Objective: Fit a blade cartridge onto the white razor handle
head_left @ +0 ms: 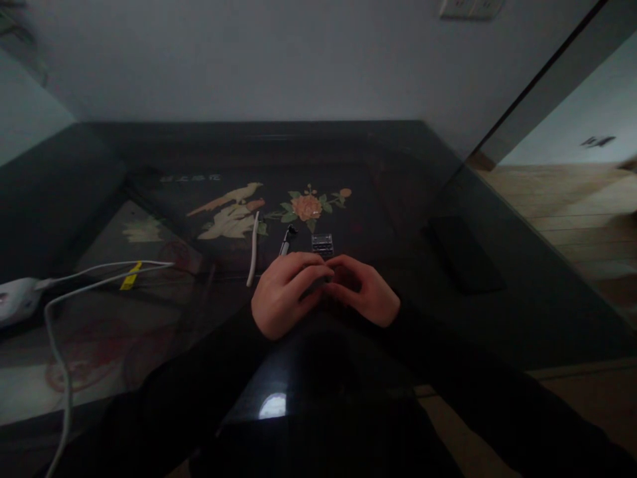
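My left hand [289, 292] and my right hand [367, 290] meet over the dark glass-topped table [398, 362], fingertips together. Both have their fingers curled in a pinch, and whatever lies between them is hidden or too dark to make out. Just beyond my fingers is a small clear case [322, 244] with dark rows in it. A slim silver-and-black thing like a razor [287, 240] lies beyond my left hand, its lower end hidden by that hand. Left of it rests a thin, whitish, slightly bent stick [253, 249].
A white power strip [18, 300] with white cables [60, 358] sits at the left, a yellow tag [131, 276] on one cable. A flat black object [465, 255] lies at the right. A wall [259, 66] borders the table's far edge. Flower-and-bird artwork [306, 207] shows on the tabletop.
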A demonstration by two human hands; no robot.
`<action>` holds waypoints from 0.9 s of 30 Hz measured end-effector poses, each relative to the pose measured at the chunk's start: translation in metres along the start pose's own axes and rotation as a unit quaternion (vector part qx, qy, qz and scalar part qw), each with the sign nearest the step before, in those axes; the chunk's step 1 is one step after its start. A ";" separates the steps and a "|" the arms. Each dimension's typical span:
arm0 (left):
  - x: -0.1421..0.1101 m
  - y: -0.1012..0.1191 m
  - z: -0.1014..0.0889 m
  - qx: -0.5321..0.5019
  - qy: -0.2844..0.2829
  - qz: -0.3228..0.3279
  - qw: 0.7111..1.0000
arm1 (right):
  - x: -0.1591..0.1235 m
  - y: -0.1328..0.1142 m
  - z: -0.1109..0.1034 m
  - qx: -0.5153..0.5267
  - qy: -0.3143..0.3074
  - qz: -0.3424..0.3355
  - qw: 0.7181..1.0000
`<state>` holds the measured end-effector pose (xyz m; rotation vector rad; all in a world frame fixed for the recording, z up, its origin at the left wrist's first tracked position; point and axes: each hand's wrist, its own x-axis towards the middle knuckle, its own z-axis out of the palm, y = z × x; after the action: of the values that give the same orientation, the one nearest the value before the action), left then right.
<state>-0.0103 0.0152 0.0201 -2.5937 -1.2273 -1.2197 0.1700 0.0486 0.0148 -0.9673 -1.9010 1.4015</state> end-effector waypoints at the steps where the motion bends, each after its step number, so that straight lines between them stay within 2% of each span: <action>1: 0.000 0.000 0.000 0.003 -0.001 0.005 1.000 | 0.000 0.000 0.000 -0.001 -0.005 0.000 1.000; 5: 0.000 0.000 -0.002 -0.020 0.000 0.001 1.000 | 0.000 0.002 0.001 0.008 -0.021 0.000 1.000; 10: 0.006 0.003 -0.004 -0.135 0.031 -0.098 0.986 | 0.000 0.003 -0.001 0.021 -0.026 -0.002 0.999; 15: 0.008 0.004 -0.003 -0.258 0.029 -0.238 0.936 | -0.001 -0.002 -0.004 -0.008 0.027 -0.019 0.999; 18: 0.008 0.004 -0.001 -0.332 0.033 -0.286 0.898 | -0.002 -0.005 -0.004 -0.008 0.040 -0.032 0.999; 22: 0.009 0.004 0.000 -0.373 0.048 -0.310 0.873 | -0.003 -0.007 -0.005 0.003 0.046 -0.032 0.998; 27: 0.008 0.002 -0.001 -0.382 0.036 -0.298 0.874 | -0.002 -0.010 -0.006 0.070 0.020 -0.001 0.997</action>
<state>-0.0065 0.0187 0.0272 -2.6235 -1.9306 -2.2979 0.1737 0.0481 0.0256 -0.9191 -1.7483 1.4827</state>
